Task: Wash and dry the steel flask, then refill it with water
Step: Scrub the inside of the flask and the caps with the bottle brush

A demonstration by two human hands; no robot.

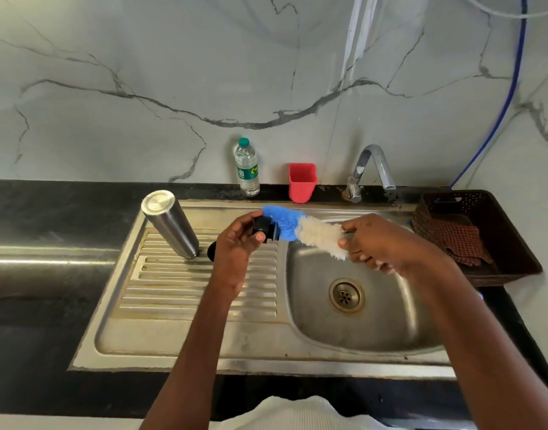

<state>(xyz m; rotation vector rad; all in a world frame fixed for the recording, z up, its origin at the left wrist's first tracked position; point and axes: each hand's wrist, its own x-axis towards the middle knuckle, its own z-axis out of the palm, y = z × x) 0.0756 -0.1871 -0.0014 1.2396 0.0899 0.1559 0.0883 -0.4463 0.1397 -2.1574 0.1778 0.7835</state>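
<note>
Flask (170,224) upside-down on drainboard, apart from left hand (235,243); both hands' fingers clamped on brush (303,232).

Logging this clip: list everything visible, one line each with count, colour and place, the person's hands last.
steel flask: 1, silver, upside down on the drainboard
black cap: 1, black, in the left hand
second black piece: 1, black, on the drainboard behind the left hand
bottle brush: 1, blue and white bristles, held over the sink's edge
sink: 1, steel, with drainboard on its left
tap: 1, chrome, behind the sink
water bottle: 1, clear, green cap, by the wall
cup: 1, red, by the wall
basket: 1, dark brown, right of the sink
cloth: 1, checked brown, in the basket
left hand: holds the cap
right hand: holds the brush's white end
</note>
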